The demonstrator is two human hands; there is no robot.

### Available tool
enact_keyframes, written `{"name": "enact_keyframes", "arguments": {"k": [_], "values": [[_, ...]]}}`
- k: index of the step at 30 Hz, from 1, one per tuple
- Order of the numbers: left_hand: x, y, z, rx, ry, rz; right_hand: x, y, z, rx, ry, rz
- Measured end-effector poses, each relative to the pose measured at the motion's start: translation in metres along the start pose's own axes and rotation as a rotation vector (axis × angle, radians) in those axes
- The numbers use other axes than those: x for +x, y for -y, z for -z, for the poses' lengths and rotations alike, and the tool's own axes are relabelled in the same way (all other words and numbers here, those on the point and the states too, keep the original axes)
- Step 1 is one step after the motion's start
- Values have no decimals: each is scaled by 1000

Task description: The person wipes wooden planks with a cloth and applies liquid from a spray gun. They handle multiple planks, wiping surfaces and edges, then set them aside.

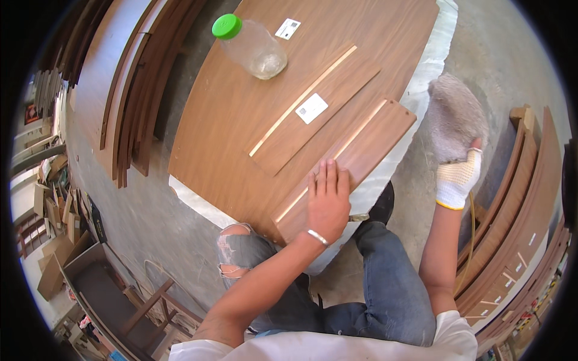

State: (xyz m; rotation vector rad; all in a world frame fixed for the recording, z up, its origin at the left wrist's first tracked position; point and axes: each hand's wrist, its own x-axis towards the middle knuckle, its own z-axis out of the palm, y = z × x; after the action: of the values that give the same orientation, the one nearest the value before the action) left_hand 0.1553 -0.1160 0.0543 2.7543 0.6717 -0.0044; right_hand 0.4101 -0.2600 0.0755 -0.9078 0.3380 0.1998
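Note:
My left hand (329, 201), bare with a silver bracelet at the wrist, lies flat on a narrow brown wooden board (367, 144) with a pale stripe along it and small holes in its far end. A grey fluffy cloth (457, 117) is gripped in my right hand (459, 178), which wears a white knitted glove with a yellow cuff edge. The cloth is held off to the right of the work surface. A second striped board (343, 87) with a white label (312, 109) lies just beyond the first. Both rest on a large wood-grain panel (211, 144).
A clear plastic jar (253, 51) with a green lid lies at the far left of the panel. Pale sheeting (430, 72) shows under the panel's edges. Stacked panels stand on the left (120, 90) and right (512, 240). Wood scraps (60, 210) fill the left side.

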Motion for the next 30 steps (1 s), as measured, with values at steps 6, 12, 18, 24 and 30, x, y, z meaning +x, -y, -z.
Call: {"name": "enact_keyframes", "arguments": {"k": [6, 12, 18, 24, 30], "values": [[38, 56, 65, -377, 228, 170, -5, 7, 7, 46, -20, -16], [59, 89, 35, -598, 57, 21, -14, -25, 19, 142, 10, -205], [57, 58, 36, -223, 66, 153, -9, -16, 26, 141, -33, -133], [88, 78, 53, 71, -131, 78, -4, 0, 26, 184, -42, -131], [120, 99, 59, 67, 143, 143, -3, -12, 28, 171, -74, -129]]}}
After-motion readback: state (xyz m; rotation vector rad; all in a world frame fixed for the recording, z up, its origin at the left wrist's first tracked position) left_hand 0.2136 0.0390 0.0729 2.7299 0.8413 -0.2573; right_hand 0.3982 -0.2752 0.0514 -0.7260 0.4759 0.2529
